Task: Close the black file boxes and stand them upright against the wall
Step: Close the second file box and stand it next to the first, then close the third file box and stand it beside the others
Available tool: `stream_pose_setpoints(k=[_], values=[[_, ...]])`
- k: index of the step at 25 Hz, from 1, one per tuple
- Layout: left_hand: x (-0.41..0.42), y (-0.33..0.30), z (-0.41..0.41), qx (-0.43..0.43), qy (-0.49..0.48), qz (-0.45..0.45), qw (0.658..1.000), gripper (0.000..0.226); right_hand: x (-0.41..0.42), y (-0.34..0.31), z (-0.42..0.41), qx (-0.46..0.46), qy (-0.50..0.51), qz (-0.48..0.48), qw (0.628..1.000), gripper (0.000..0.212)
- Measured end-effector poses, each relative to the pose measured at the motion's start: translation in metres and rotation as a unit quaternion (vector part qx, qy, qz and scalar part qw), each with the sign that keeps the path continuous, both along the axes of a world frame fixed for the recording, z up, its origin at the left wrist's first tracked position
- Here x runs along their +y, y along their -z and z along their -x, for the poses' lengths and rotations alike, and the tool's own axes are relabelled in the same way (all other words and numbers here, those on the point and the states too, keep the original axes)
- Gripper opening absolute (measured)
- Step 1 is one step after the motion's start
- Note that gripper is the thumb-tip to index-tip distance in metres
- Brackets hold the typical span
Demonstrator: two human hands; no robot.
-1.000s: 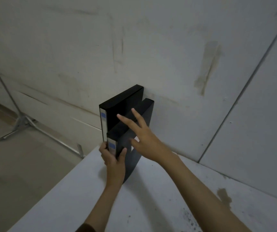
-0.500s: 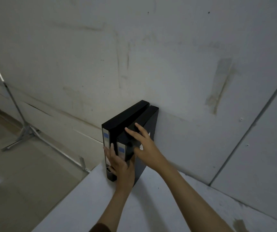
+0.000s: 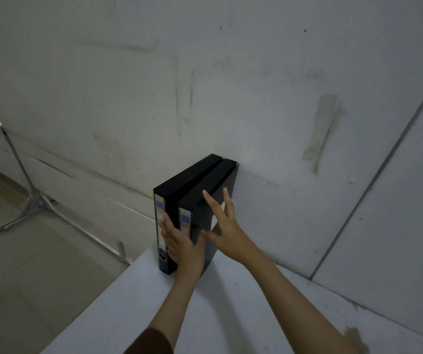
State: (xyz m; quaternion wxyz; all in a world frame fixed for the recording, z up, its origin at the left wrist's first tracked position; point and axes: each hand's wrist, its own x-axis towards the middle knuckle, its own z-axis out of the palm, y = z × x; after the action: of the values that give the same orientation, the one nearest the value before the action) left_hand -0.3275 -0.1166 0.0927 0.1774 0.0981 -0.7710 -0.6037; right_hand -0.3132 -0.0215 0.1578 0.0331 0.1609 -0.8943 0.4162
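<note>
Now, L hand [image 3: 182, 249] flat on spines, R hand [image 3: 224, 226] splayed

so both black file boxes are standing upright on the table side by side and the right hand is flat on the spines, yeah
Not quite: the head view shows the left hand flat on the spines. The right hand rests on the side of the right file box. Both boxes do stand upright, side by side, on the table.

Matt black file boxes [image 3: 200, 190] — scuffed wall [image 3: 231, 85]
</note>
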Motion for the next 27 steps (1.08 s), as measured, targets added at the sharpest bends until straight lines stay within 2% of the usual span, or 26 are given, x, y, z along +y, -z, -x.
stream_pose_setpoints(k=[7, 10, 13, 15, 18, 23, 27], values=[[0.005, -0.034, -0.051, 0.021, 0.007, 0.006, 1.000, 0.086, 0.021, -0.016, -0.055, -0.039, -0.005, -0.045, 0.998, 0.071], [0.024, -0.052, -0.083, 0.024, 0.051, -0.015, 0.998, 0.074, 0.041, -0.022, -0.092, -0.049, -0.004, -0.073, 0.996, 0.057], [0.056, -0.058, -0.118, -0.002, 0.131, 0.009, 0.991, 0.053, 0.073, -0.026, -0.139, -0.065, 0.017, -0.087, 0.994, 0.052], [0.085, -0.055, -0.151, -0.037, 0.230, 0.019, 0.972, 0.036, 0.104, -0.027, -0.177, -0.080, 0.045, -0.095, 0.991, 0.052], [0.130, -0.043, -0.205, -0.067, 0.357, 0.011, 0.932, 0.029, 0.155, -0.022, -0.238, -0.112, 0.081, -0.118, 0.983, 0.049], [0.214, -0.028, -0.306, -0.098, 0.447, -0.011, 0.889, 0.022, 0.244, -0.004, -0.368, -0.163, 0.156, -0.128, 0.966, 0.043], [0.276, -0.005, -0.384, -0.117, 0.525, 0.036, 0.842, 0.027, 0.306, 0.019, -0.470, -0.202, 0.241, -0.103, 0.944, 0.036]])
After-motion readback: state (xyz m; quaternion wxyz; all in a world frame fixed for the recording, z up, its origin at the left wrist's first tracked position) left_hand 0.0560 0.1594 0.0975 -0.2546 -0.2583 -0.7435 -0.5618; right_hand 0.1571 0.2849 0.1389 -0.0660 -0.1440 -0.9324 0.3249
